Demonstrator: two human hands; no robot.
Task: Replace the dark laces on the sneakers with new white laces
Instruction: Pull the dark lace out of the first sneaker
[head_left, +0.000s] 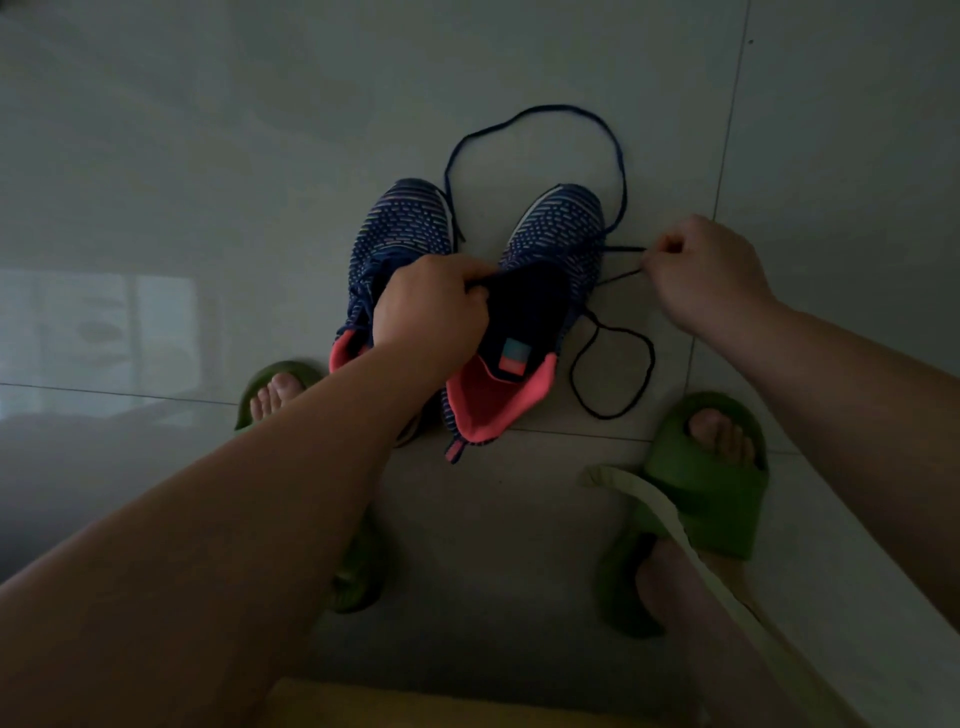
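Note:
Two navy knit sneakers with pink linings stand side by side on the tiled floor, toes pointing away from me. My left hand (434, 306) grips the tongue of the right sneaker (550, 244) and holds it up. My right hand (706, 270) pinches a dark lace (618, 250) that runs out sideways from that sneaker's eyelets; its loose end curls on the floor. A second dark lace (545, 111) lies in a big loop beyond the toes. The left sneaker (400, 223) is partly hidden by my left hand. A pale strap or lace (670, 519) hangs by my right leg.
My feet wear green slides, the left slide (270, 384) beside the left sneaker's heel and the right slide (722, 478) near the lace's curl. Grey floor tiles (260, 156) spread all around. A yellow edge (415, 701) shows at the bottom.

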